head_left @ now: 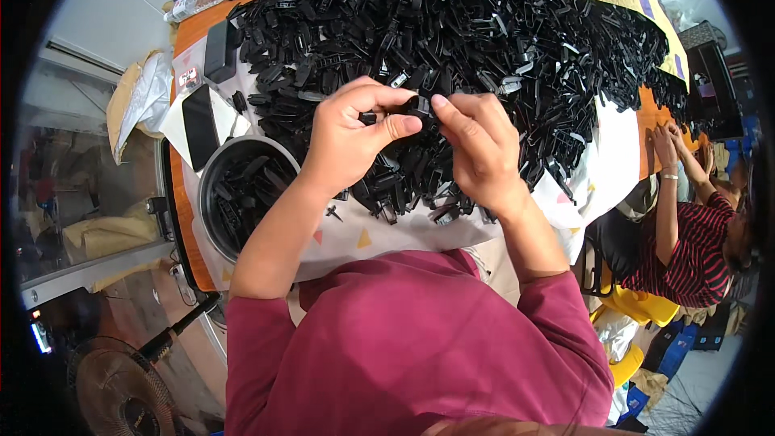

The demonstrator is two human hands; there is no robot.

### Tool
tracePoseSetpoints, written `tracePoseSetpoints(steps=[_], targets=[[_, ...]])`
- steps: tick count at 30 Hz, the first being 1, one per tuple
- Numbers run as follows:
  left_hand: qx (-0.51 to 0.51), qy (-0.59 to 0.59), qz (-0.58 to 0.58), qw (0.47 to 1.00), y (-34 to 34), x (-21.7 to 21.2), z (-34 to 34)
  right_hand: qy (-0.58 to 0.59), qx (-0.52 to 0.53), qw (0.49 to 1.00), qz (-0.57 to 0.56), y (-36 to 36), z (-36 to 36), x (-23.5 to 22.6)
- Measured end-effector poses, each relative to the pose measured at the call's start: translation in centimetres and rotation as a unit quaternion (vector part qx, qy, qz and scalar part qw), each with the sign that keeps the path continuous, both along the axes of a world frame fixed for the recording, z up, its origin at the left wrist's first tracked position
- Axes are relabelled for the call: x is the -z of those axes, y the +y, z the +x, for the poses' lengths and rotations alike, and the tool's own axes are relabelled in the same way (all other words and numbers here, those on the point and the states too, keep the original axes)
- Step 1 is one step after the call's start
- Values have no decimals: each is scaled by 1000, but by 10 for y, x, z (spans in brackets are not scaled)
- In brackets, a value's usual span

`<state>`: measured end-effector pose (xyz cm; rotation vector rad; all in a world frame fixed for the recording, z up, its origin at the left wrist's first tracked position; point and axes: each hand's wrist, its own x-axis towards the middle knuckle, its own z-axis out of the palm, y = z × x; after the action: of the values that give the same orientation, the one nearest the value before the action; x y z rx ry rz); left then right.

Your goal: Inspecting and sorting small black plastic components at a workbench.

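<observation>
While bent over a table [615,163] heaped with black plastic clips [452,24], both hands joined at the near edge of the heap, above a patterned white cloth [355,236]. Left hand [349,137] curled, thumb and forefinger pinching one end of a small black plastic part [418,106]. Right hand [478,145] meeting it from the right, fingertip pressed against the same part at its top, remaining fingers folded close together. Small part caught between the two sets of fingertips, raised just above the pile, its underside hidden by the thumbs. Second small black piece [368,119] tucked under the left forefinger, just left of the held part. Round metal bowl [211,163] at the left, near the left forearm, holding more black clips. Dark phone [199,126] lying on white paper just beyond the bowl, with a black box [219,50] farther off and a clear plastic bottle [196,1] at the far left corner. Loose black screw [333,212] on the cloth beside the left wrist. Second person in a striped shirt [686,252] seated at the right, arm raised to the table edge, well apart from the working hands.
</observation>
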<state>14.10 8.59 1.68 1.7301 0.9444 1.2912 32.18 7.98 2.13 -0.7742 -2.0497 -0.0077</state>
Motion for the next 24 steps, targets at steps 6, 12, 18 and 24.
tracePoseSetpoints(steps=[6, 12, 18, 24], targets=[[-4, -272, -286, 919, -16, -1, 22, 50, 91, 994, 26, -13, -17, 10], [-9, -160, -206, 965, -12, 10, 12, 81, 41, 989, -119, -17, -15, 8], [-8, -244, -128, 961, -13, 13, 32, 46, 115, 989, 85, -8, -23, 12], [58, -354, -266, 895, -16, 13, 17, 228, 19, 877, -423, -20, -15, 11]])
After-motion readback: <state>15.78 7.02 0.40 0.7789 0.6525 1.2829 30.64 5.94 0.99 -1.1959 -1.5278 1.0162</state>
